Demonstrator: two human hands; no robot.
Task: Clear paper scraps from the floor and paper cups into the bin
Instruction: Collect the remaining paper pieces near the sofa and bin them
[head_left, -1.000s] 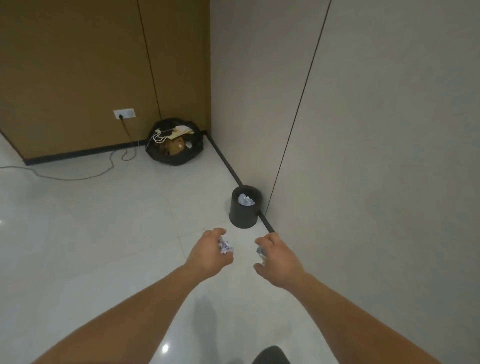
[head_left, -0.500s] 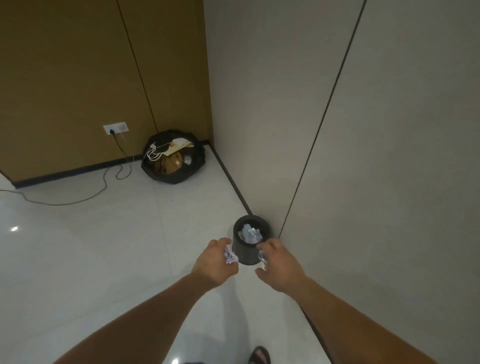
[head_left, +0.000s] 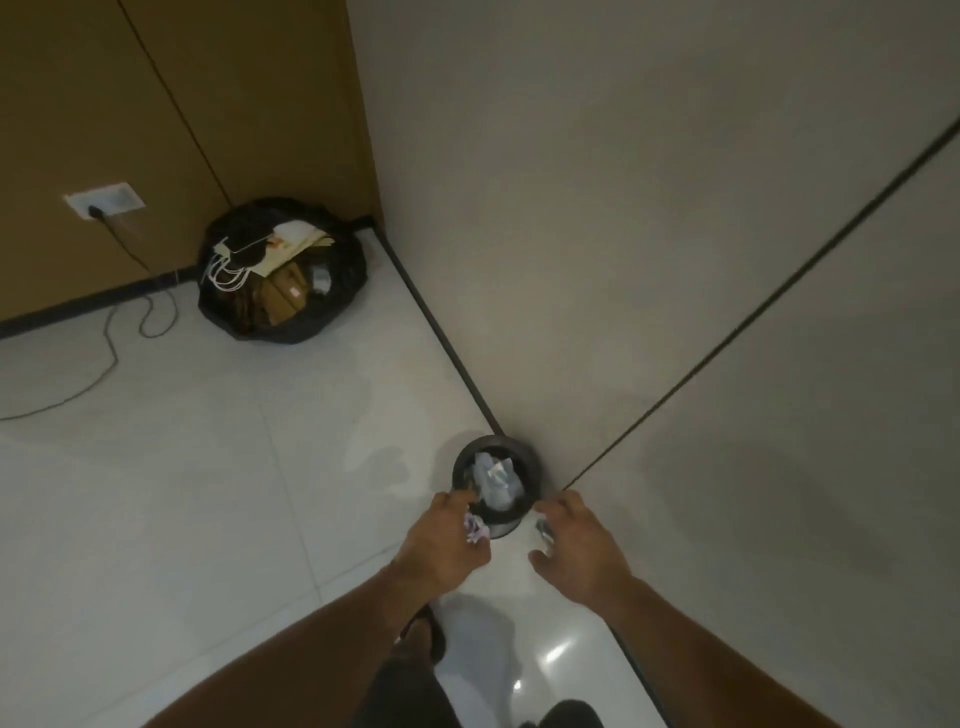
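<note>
Gripping a crumpled white paper scrap (head_left: 475, 529), the left hand (head_left: 444, 543) now overlaps the near rim of the small round black bin (head_left: 506, 525), closer than before. Just beside that rim, the right hand (head_left: 579, 545) pinches a small grey scrap (head_left: 543, 529). Inside the bin lies crumpled paper (head_left: 493, 480).

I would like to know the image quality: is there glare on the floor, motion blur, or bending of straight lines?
Head view: dim, warm light; a bright glare spot on the glossy floor near the lower edge; soft shadows left of the bin; the paper scrap in the left hand is smeared; the wide lens tilts the wall seam strongly.
</note>
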